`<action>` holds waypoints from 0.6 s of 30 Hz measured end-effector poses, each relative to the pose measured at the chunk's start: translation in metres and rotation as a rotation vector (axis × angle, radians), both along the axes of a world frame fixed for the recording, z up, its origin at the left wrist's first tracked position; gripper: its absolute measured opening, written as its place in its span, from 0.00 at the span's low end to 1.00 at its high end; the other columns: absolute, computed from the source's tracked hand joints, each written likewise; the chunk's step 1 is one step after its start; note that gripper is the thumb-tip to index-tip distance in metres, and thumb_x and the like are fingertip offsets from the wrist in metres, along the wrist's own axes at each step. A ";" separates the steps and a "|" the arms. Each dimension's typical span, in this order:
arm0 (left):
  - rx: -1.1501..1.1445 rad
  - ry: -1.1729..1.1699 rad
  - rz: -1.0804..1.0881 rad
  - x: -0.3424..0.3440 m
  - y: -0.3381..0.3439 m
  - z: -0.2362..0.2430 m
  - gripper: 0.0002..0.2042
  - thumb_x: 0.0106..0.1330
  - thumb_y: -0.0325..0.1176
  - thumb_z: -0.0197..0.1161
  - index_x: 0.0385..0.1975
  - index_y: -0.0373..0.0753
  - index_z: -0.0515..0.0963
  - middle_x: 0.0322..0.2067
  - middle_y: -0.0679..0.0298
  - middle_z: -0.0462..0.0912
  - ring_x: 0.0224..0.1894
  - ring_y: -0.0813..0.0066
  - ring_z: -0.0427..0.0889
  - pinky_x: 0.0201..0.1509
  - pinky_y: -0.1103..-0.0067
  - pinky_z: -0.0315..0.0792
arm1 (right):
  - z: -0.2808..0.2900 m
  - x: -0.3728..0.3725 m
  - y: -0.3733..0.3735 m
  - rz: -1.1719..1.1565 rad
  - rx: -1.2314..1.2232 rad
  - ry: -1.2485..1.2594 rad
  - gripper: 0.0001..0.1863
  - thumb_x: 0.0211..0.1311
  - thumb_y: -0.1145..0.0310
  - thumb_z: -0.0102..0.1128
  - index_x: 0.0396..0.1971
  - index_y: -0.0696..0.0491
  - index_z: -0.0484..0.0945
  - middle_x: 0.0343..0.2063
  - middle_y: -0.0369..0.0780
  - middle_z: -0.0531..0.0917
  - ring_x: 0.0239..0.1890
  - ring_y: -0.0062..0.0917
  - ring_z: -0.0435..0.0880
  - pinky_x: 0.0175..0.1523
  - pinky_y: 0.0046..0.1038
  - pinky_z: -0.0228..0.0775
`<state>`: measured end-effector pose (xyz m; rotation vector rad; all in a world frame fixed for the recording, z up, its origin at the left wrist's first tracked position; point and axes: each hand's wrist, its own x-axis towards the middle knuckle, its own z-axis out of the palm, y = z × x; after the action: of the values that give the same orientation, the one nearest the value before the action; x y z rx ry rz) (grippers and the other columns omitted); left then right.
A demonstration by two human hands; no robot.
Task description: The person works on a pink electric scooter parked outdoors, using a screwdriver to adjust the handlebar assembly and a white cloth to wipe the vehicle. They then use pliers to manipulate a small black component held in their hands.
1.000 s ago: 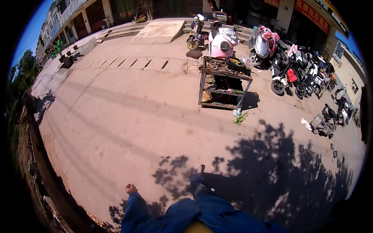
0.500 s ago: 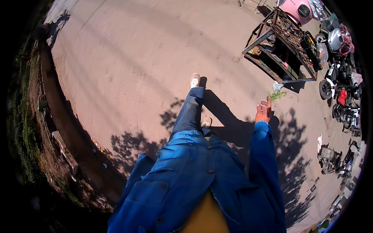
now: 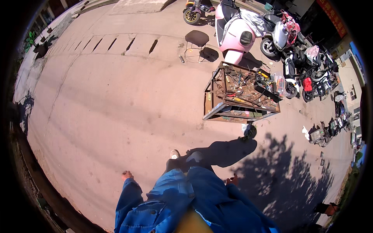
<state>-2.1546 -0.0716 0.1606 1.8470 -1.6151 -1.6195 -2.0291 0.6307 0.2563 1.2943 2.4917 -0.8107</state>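
Head view, outdoors in strong sun, on pale paving (image 3: 97, 116). We record the left hand (image 3: 127, 175) low over the paving beside the blue jacket (image 3: 171, 186), fingers curled inward; whether they touch one another or close on something we cannot tell. The right hand (image 3: 232, 179) hangs at the jacket's other side, small and partly shaded; we cannot tell whether its fingers are apart or together.

The nearest furniture is a metal tool stand (image 3: 215, 110), ahead and to the right, well apart from both hands. We find its top covered with rusty loose tools (image 3: 243, 83). A red-handled tool (image 3: 232, 95) lies toward the near left corner. A black toolbox (image 3: 268, 90) stands open along the right edge, yellow-handled pieces inside, with a clear plastic container (image 3: 279, 82) just beside it. Below, we note something green (image 3: 254, 114) on a lower level near the front edge.

Beyond the stand's far edge is a pink scooter (image 3: 237, 37); off its far left corner, a dark-topped stool (image 3: 197, 38). Further scooters (image 3: 280, 35) crowd the ground past the right edge. The wearer's shadow (image 3: 221, 152) stretches almost to the near edge. One pale shoe (image 3: 175, 154) shows below.
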 end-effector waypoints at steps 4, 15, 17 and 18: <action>-0.097 0.182 -0.268 -0.272 -0.016 0.073 0.14 0.65 0.25 0.61 0.49 0.37 0.72 0.27 0.65 0.75 0.22 0.79 0.72 0.21 0.79 0.66 | 0.005 -0.064 -0.037 -0.097 0.001 0.090 0.41 0.52 0.70 0.68 0.69 0.56 0.65 0.43 0.46 0.78 0.41 0.39 0.81 0.50 0.40 0.78; -0.007 0.086 -0.259 -0.538 0.052 0.068 0.14 0.63 0.25 0.60 0.48 0.33 0.76 0.28 0.61 0.78 0.24 0.71 0.78 0.24 0.73 0.74 | -0.019 -0.392 -0.053 -0.263 -0.018 0.411 0.37 0.57 0.74 0.66 0.68 0.56 0.65 0.44 0.44 0.76 0.30 0.30 0.81 0.41 0.33 0.78; 0.078 -0.106 -0.184 -0.498 0.031 0.033 0.14 0.64 0.32 0.60 0.50 0.40 0.78 0.34 0.60 0.81 0.35 0.68 0.83 0.34 0.68 0.78 | -0.002 -0.466 -0.045 -0.216 -0.090 0.397 0.35 0.58 0.73 0.67 0.67 0.57 0.68 0.47 0.45 0.77 0.37 0.32 0.83 0.45 0.33 0.78; 0.104 -0.172 -0.185 -0.496 0.041 0.035 0.14 0.65 0.32 0.60 0.50 0.41 0.78 0.33 0.61 0.81 0.35 0.68 0.83 0.34 0.68 0.78 | 0.018 -0.503 -0.037 -0.208 -0.108 0.392 0.33 0.59 0.72 0.67 0.66 0.57 0.69 0.48 0.46 0.77 0.40 0.33 0.83 0.48 0.34 0.78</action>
<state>-2.6502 -0.0307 0.1957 1.9895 -1.8553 -1.6884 -2.5324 0.5933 0.2740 1.4960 2.5750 -1.3456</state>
